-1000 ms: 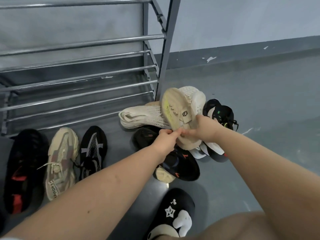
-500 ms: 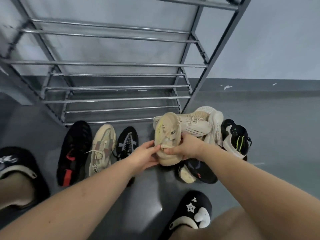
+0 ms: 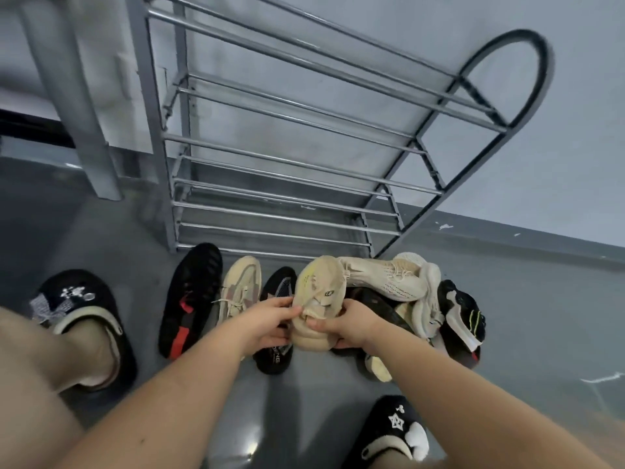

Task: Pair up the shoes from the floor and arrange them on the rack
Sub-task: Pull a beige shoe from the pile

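Observation:
A beige sneaker (image 3: 318,292) is held above the floor, sole turned up and to the left. My left hand (image 3: 270,323) grips its heel from the left and my right hand (image 3: 351,326) pinches the heel from the right. On the floor to the left lie a black shoe with red marks (image 3: 189,299), a matching beige sneaker (image 3: 240,286) and a black shoe with white pattern (image 3: 275,353). A pile on the right holds a cream knit shoe (image 3: 389,275), a black shoe with a green stripe (image 3: 463,316) and dark shoes underneath. The metal shoe rack (image 3: 287,164) stands behind with bare bars.
My feet wear black slippers, one on the left (image 3: 81,319) and one at the lower right (image 3: 395,431). A grey post (image 3: 81,123) stands left of the rack. Grey floor (image 3: 541,316) stretches to the right, and a wall is behind.
The view has tilted up and shifted, showing more of the rack and my left slipper. The beige sneaker has moved left from the pile, toward the row of shoes.

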